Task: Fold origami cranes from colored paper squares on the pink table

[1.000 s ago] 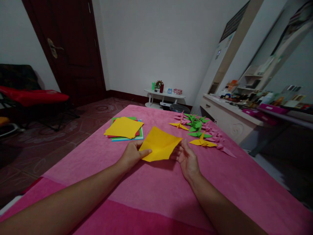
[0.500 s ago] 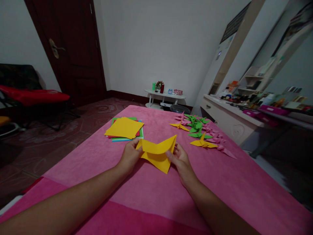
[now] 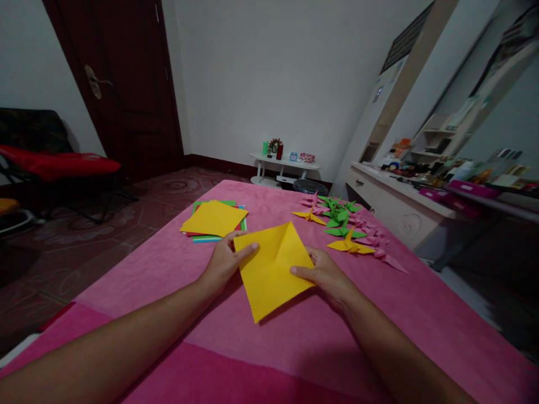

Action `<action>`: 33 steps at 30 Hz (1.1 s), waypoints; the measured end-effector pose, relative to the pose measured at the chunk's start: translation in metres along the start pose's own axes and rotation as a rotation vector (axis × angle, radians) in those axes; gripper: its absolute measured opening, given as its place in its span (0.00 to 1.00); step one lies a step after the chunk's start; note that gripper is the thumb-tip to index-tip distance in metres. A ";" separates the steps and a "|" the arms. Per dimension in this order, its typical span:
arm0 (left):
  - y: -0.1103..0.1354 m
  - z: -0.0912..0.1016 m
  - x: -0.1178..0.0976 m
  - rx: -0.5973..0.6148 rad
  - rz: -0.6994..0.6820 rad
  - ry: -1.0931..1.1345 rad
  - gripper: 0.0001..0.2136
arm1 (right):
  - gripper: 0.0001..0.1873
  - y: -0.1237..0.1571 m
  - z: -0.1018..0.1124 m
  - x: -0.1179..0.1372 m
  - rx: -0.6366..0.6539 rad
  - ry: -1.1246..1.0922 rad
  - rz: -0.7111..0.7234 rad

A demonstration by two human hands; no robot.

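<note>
Opening out from its bent shape of half a second ago, the yellow sheet [image 3: 272, 280] is now spreading nearly flat between both hands, one corner pointing toward the person. The left hand [image 3: 224, 259] is pinching the left corner, thumb on top, fingers curling behind; the right hand [image 3: 328, 276] is gripping near the right corner likewise, its thumb pressing on the face. Thin paper is showing a crease running up to the top corner. Both hands are holding it over the soft-looking pink cloth [image 3: 168, 342]. Beyond the left hand, a paper stack [image 3: 214, 219] is lying yellow side up, green, red and blue edges peeking out. Sharp-pointed paper birds [image 3: 350, 246], yellow, green and pink, are clustering at the right. Farther back, a green cup [image 3: 265, 147] is standing near flowers [image 3: 275, 145], its inside too small to make out.
</note>
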State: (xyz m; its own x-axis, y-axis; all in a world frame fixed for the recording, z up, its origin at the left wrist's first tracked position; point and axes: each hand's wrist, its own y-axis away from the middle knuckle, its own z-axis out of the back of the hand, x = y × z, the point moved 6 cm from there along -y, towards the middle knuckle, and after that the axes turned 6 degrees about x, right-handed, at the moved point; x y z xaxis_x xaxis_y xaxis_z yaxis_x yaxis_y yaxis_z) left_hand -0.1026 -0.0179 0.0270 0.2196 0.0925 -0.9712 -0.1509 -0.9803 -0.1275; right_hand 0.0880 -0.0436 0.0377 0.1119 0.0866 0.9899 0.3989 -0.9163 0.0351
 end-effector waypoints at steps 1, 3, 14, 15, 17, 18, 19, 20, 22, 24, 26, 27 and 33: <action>-0.001 0.004 -0.002 -0.017 -0.020 -0.056 0.25 | 0.18 0.001 0.001 0.001 0.065 0.008 -0.038; -0.003 0.007 -0.008 0.026 -0.092 -0.219 0.27 | 0.19 0.004 0.005 0.004 0.152 0.026 -0.087; 0.037 -0.043 -0.023 0.853 -0.626 -1.226 0.25 | 0.19 -0.004 0.040 0.002 0.077 0.294 -0.010; 0.038 -0.044 -0.022 0.857 -0.615 -1.241 0.25 | 0.21 -0.005 0.045 0.002 0.042 0.357 0.022; 0.040 -0.044 -0.019 0.854 -0.592 -1.260 0.24 | 0.27 -0.004 0.053 0.010 -0.031 0.522 0.101; 0.040 -0.044 -0.018 0.855 -0.579 -1.264 0.24 | 0.30 -0.001 0.055 0.016 -0.052 0.613 0.143; 0.040 -0.044 -0.018 0.857 -0.569 -1.264 0.23 | 0.31 0.002 0.055 0.023 -0.050 0.695 0.178; 0.041 -0.044 -0.018 0.863 -0.561 -1.259 0.22 | 0.32 0.005 0.053 0.029 -0.019 0.766 0.201; 0.041 -0.043 -0.017 0.867 -0.549 -1.242 0.23 | 0.33 0.013 0.045 0.037 0.108 0.861 0.195; 0.040 -0.043 -0.017 0.851 -0.539 -1.223 0.24 | 0.36 0.022 0.038 0.039 0.211 0.937 0.132; 0.039 -0.042 -0.017 0.836 -0.527 -1.204 0.26 | 0.40 0.027 0.034 0.038 0.239 1.012 0.078; 0.039 -0.041 -0.016 0.831 -0.523 -1.195 0.26 | 0.41 0.028 0.033 0.037 0.234 1.044 0.076; 0.040 -0.039 -0.017 0.828 -0.577 -1.164 0.25 | 0.19 0.014 0.028 0.031 0.172 1.120 0.326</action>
State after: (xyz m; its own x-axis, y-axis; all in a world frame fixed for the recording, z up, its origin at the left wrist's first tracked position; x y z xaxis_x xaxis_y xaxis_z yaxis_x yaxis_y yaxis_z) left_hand -0.0743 -0.0654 0.0465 -0.3554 0.8796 -0.3163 -0.8748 -0.4322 -0.2190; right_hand 0.1227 -0.0429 0.0653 -0.5956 -0.6122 0.5200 0.6266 -0.7592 -0.1762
